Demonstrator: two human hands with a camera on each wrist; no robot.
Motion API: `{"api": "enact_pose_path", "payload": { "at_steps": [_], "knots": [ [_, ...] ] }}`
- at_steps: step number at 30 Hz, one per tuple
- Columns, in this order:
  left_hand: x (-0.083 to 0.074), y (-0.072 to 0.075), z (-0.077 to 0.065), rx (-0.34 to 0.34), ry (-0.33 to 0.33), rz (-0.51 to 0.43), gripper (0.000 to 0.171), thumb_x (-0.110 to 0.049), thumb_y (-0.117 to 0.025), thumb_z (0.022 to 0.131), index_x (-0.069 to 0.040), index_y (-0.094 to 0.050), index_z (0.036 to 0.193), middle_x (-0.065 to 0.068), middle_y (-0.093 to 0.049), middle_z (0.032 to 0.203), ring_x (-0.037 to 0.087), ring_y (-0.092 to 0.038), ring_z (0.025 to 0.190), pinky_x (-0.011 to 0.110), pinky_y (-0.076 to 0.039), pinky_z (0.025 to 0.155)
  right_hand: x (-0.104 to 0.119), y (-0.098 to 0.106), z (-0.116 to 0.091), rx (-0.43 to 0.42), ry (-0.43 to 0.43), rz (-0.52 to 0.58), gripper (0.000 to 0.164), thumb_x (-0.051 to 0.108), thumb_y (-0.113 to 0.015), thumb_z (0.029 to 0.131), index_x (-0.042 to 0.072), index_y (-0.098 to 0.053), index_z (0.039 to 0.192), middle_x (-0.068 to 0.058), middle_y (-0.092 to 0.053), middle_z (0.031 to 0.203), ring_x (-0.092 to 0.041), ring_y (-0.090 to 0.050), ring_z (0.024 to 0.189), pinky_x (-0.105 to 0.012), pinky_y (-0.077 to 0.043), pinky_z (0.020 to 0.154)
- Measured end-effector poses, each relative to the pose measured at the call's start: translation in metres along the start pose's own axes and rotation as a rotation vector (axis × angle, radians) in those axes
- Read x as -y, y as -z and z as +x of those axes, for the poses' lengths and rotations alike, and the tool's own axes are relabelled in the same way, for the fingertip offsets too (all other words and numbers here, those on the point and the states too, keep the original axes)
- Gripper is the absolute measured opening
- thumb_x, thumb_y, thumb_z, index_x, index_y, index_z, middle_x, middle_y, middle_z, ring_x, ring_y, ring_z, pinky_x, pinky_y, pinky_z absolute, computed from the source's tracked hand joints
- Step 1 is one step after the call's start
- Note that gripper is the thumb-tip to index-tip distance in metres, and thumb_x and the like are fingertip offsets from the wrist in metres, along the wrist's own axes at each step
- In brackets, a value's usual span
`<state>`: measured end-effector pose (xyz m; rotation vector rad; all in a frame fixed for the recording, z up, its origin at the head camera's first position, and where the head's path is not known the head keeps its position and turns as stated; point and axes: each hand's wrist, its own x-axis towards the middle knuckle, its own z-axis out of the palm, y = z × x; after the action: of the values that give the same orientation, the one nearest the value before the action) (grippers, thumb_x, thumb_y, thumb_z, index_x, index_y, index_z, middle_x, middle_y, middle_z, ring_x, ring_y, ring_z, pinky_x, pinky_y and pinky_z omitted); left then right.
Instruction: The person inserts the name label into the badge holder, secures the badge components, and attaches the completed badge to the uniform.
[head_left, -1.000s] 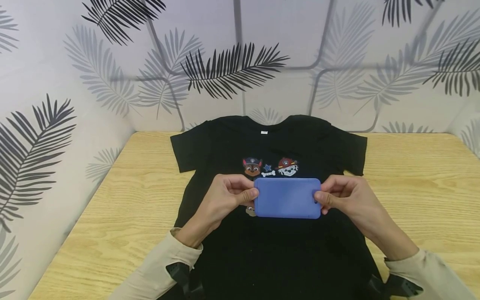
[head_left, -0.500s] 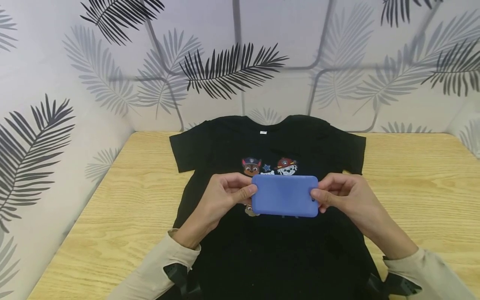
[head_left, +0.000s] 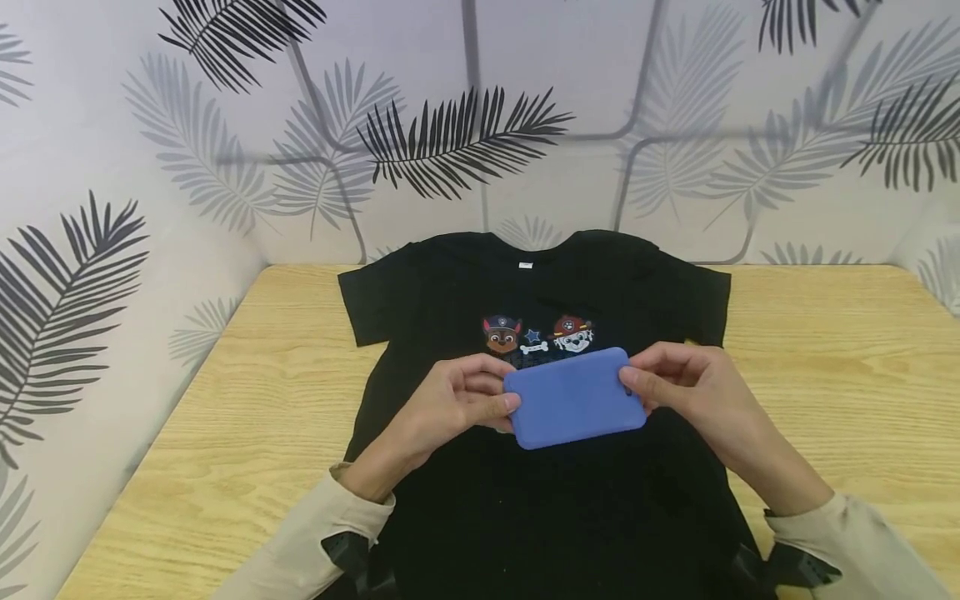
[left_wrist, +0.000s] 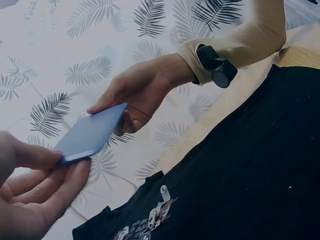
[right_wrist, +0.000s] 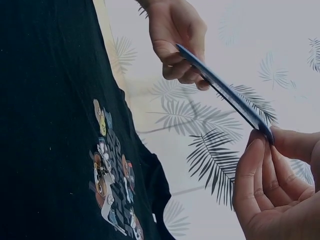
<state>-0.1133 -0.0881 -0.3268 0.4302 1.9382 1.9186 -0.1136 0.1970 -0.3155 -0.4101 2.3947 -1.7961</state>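
A flat blue rectangular piece (head_left: 576, 400) with rounded corners is held up over the black T-shirt (head_left: 555, 517) in the head view. My left hand (head_left: 461, 400) pinches its left end between thumb and fingers. At the opposite end, my right hand (head_left: 678, 383) pinches it, the thumb beside a small dark slot. The piece slants, its right end higher. Seen almost edge-on in the right wrist view, the blue piece (right_wrist: 225, 90) is thin. The T-shirt lies spread out, and its cartoon dog print is partly covered by the piece and my hands.
A light wood-grain table (head_left: 840, 358) lies under the shirt and shows on both sides. Behind and to the left stands a pale wall covering (head_left: 420, 75) with a leaf pattern. Black camera mounts sit on both sleeves.
The blue piece was level and now tilts, its left end lowered and its right end raised. My left hand has dipped slightly with it. Both hands keep their hold.
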Motion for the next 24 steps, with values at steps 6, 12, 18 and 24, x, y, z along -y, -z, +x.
{"api": "enact_pose_path", "payload": {
  "at_steps": [6, 12, 18, 24],
  "knots": [
    [-0.001, 0.000, 0.000, 0.170, 0.058, 0.024, 0.026, -0.001, -0.063, 0.091, 0.010, -0.060, 0.115, 0.019, -0.069, 0.097, 0.027, -0.071, 0.079, 0.050, -0.055, 0.080, 0.001, -0.003, 0.003, 0.009, 0.002, -0.047, 0.022, 0.014, -0.066, 0.093, -0.004, -0.068, 0.105, 0.001, -0.068, 0.089, -0.018, -0.063, 0.075, -0.028, -0.054, 0.069],
    [-0.004, 0.000, 0.001, 0.168, 0.050, 0.265, 0.025, -0.009, -0.069, 0.089, 0.005, -0.066, 0.110, 0.013, -0.071, 0.097, 0.019, -0.070, 0.084, 0.032, -0.057, 0.078, 0.003, -0.012, 0.009, 0.098, 0.036, -0.076, 0.019, 0.014, -0.067, 0.092, -0.001, -0.071, 0.103, -0.004, -0.069, 0.089, -0.018, -0.062, 0.072, -0.029, -0.053, 0.064],
    [0.001, 0.000, -0.001, 0.114, 0.032, 0.318, 0.024, -0.009, -0.074, 0.085, 0.003, -0.070, 0.104, 0.009, -0.072, 0.092, 0.015, -0.069, 0.082, 0.028, -0.057, 0.076, 0.002, -0.018, 0.017, 0.163, 0.060, -0.078, 0.017, 0.014, -0.067, 0.092, 0.000, -0.072, 0.100, -0.008, -0.069, 0.087, -0.018, -0.061, 0.071, -0.029, -0.053, 0.062],
    [0.003, 0.008, -0.005, 0.060, 0.032, 0.313, 0.023, -0.010, -0.076, 0.083, 0.001, -0.071, 0.103, 0.008, -0.072, 0.091, 0.016, -0.070, 0.082, 0.030, -0.056, 0.077, -0.001, -0.016, 0.026, 0.172, 0.109, -0.158, 0.019, 0.016, -0.061, 0.096, 0.001, -0.071, 0.103, -0.006, -0.065, 0.081, -0.019, -0.060, 0.069, -0.032, -0.054, 0.062]
  ]
}}
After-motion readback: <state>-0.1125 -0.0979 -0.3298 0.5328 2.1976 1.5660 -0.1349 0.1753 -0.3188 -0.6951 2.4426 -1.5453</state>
